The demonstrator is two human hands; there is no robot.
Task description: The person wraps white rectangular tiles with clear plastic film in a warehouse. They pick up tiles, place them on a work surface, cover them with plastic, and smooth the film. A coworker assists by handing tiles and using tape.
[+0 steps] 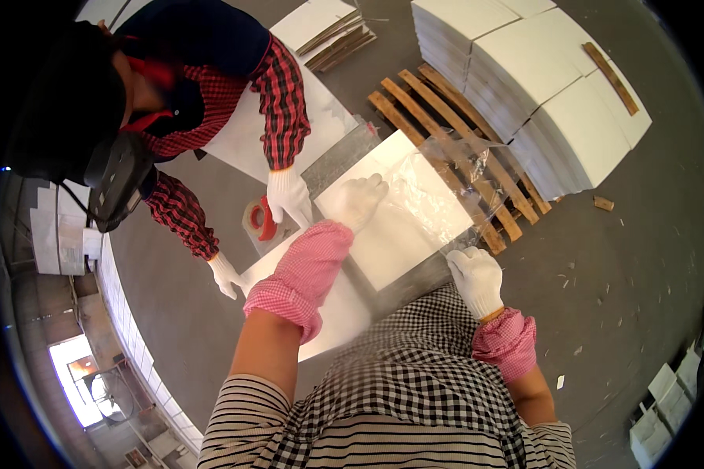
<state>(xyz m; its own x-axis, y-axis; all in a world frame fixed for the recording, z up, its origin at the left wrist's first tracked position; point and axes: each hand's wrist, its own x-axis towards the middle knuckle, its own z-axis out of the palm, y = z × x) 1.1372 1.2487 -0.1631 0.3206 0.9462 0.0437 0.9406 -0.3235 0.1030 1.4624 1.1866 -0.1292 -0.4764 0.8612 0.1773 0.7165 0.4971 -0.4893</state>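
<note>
A white flat board lies on a grey work surface in front of me, its far right part under a clear plastic bag. My left hand, in a white glove, is over the board with its fingers bent at the bag's near edge. By the board's near right corner, my right hand, also gloved, pinches the bag's edge with curled fingers. Another white board lies to the left. Across from me a co-worker's gloved hands touch that board, beside a red tape roll.
A wooden pallet stands beyond the bag, with stacked white boards on it. More flat cardboard is piled at the far side. Scraps litter the floor at right, and white pieces lie at the lower right.
</note>
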